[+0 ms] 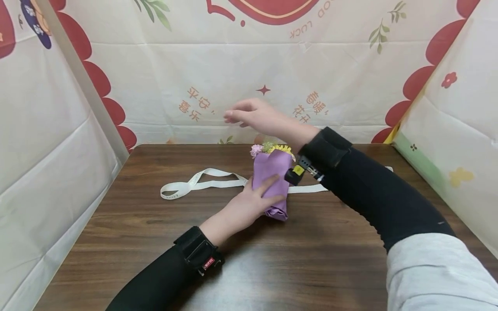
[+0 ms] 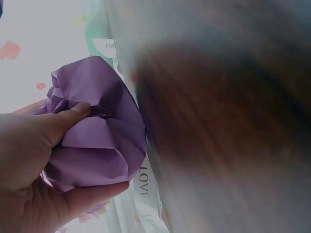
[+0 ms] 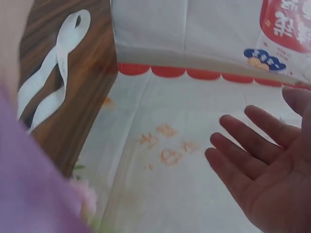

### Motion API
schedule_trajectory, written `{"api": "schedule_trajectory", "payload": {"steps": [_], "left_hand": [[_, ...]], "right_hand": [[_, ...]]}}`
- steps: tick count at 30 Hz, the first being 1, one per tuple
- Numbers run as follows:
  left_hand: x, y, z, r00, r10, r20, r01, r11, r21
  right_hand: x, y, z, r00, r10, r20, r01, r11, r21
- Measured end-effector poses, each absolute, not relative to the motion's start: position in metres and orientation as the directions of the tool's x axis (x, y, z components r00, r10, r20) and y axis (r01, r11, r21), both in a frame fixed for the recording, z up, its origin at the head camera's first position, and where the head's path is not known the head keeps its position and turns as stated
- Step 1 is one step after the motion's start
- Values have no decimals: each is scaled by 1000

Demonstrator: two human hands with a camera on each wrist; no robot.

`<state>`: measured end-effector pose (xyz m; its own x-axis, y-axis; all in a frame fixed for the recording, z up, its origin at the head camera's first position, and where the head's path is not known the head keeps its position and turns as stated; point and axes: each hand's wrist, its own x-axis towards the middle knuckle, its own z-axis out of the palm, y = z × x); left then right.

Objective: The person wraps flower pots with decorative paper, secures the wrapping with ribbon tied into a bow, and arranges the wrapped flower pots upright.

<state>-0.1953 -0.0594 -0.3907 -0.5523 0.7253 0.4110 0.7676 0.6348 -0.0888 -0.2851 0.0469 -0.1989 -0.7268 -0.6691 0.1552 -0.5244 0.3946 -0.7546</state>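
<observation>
A small flower bouquet [image 1: 272,172] wrapped in purple paper lies on the brown table, its pink and yellow blooms [image 1: 281,149] toward the back. My left hand [image 1: 243,207] holds it from the near left side. The left wrist view shows the thumb and fingers around the crumpled paper base [image 2: 97,131]. A white ribbon [image 1: 210,183] with LOVE lettering passes beneath the bouquet, looped at the left and stretching to the right. Above and behind the blooms, my right hand [image 1: 256,115] is raised in the air, holding nothing; its fingers are loosely extended in the right wrist view.
The table [image 1: 155,242] is bounded at the back by a printed white cloth [image 1: 155,86] with red scallops. More cloth [image 1: 447,108] stands along the right side, and another white panel [image 1: 46,172] along the left. The right forearm passes over the ribbon's right end.
</observation>
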Motion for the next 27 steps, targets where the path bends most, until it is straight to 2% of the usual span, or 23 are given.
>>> {"api": "schedule_trajectory", "payload": {"steps": [7, 10, 14, 16, 20, 23, 27], "left_hand": [[-198, -62, -393, -569, 706, 422, 777, 629, -3], [-200, -63, -395, -562, 704, 434, 781, 625, -4], [-201, -62, -395, -553, 702, 450, 785, 620, -2], [-202, -61, -395, -551, 703, 450, 787, 617, 1], [-203, -59, -393, -571, 692, 441, 777, 630, 19], [-205, -57, -393, -588, 681, 437, 766, 643, 28], [-207, -52, -393, -579, 690, 435, 773, 633, 25]], "right_hand": [[-279, 108, -213, -853, -447, 270, -477, 456, -752], [-277, 134, -230, -871, -373, 321, -483, 526, -700], [-276, 164, -253, -872, -338, 354, -489, 653, -579], [-278, 179, -265, -883, -345, 319, -468, 708, -528], [-290, 203, -299, -911, -400, 103, -391, 754, -527], [-300, 213, -332, -879, -474, -50, -380, 759, -528], [-305, 218, -368, -857, -498, -132, -387, 790, -475]]}}
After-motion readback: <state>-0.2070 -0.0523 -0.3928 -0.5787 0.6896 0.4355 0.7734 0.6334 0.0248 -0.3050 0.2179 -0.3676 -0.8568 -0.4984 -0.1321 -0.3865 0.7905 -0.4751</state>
